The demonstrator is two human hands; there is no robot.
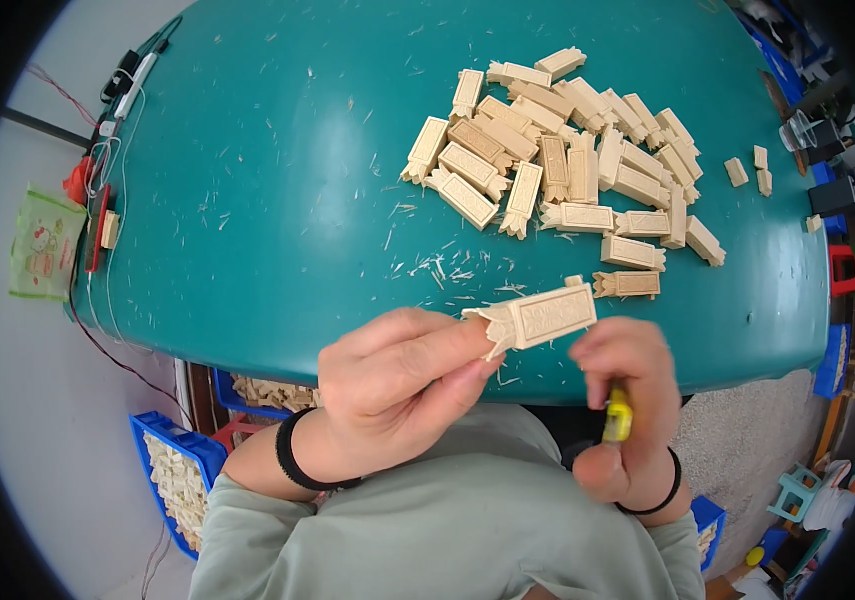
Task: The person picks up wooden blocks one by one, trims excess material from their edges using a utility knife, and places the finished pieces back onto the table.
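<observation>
A block is being held up by the left hand above the near edge of the green table, its toothed end being pinched between thumb and fingers, which are being kept narrow on it. Its other end is being pointed toward the right hand, where a small nub is showing on the upper edge. A yellow tool is being gripped in the curled right fingers; the hand is being blurred, and whether a blade is being bared cannot be told. The block is not being visibly touched by the right hand, which is being held just beside it.

Judging by the shavings being strewn over the table, trimming or cleaning of the carving seems to be the step in hand, with a pause between strokes apparently being shown. Beyond, similar blocks are being left in a loose pile. For the next move, a firm pinch is probably being called for, with the left fingertips being kept clear of the tool's path.
</observation>
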